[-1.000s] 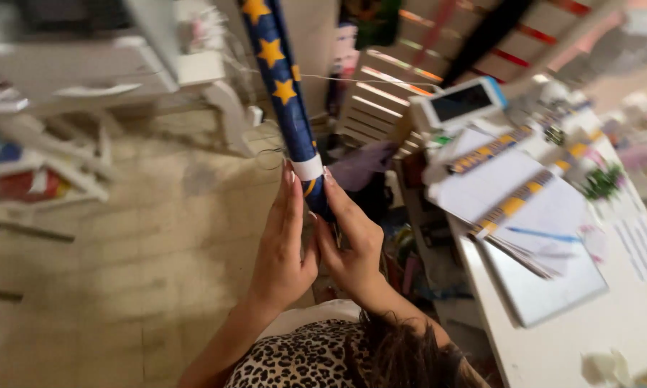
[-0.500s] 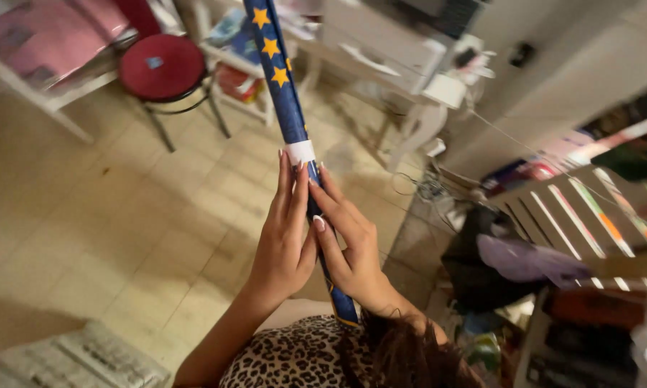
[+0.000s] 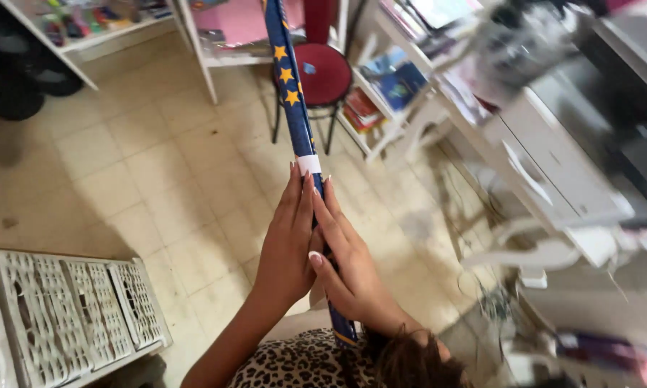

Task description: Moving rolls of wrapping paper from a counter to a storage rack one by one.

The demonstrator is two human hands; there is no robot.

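The roll of wrapping paper (image 3: 292, 108), dark blue with yellow stars, stood almost upright between the person's two palms, its long axis running from the lap up and away toward the red stool (image 3: 324, 72). Its lower end showed below the wrists, just above a leopard-print garment (image 3: 295, 366). A white band of tape (image 3: 308, 164) ringed the roll just beyond the fingertips.

The left hand (image 3: 289, 241) lay flat along the roll's left side, fingers straight and pointing up the tube, pressed against it rather than curled round. The right hand (image 3: 348, 262) lay against the opposite side with its fingers bent slightly over the tube, thumb tucked toward the left palm. Both hands sat at about the same height, so neither was clearly nearer the band; the greater length of the roll extended above them, away from the body.

Beyond the roll, a white shelf unit (image 3: 381, 108) held flat books or packets, blue and red, lying stacked on its lower shelf. A pink sheet (image 3: 230, 18) lay on a white table behind the stool. At lower left a white slatted plastic crate (image 3: 72, 309) rested on the pale tiled floor (image 3: 158, 179). To the right stood a white drawer cabinet (image 3: 546, 172), blurred.
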